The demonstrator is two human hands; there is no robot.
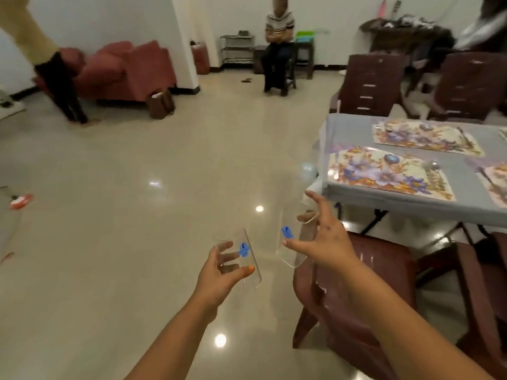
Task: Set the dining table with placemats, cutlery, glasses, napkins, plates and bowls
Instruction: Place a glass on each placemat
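My left hand (pixel 219 272) grips a clear drinking glass (pixel 248 266) with a blue sticker, held over the floor. My right hand (pixel 326 242) grips a second clear glass (pixel 288 242), also blue-stickered, just left of the table corner. The dining table (pixel 411 202) with a grey cloth stands at the right. Floral placemats lie on it: a near one (pixel 384 171), a far one (pixel 422 137) and one at the right edge (pixel 493 179). Cutlery (pixel 434 171) rests on the near placemat; its outline is blurred.
A dark red plastic chair (pixel 356 292) stands under my right arm beside the table. Two more chairs (pixel 370 83) line the table's far side. A person sits on a chair (pixel 278 48) at the back. Another person's legs (pixel 65 89) are at the left, near red sofas (pixel 126 69).
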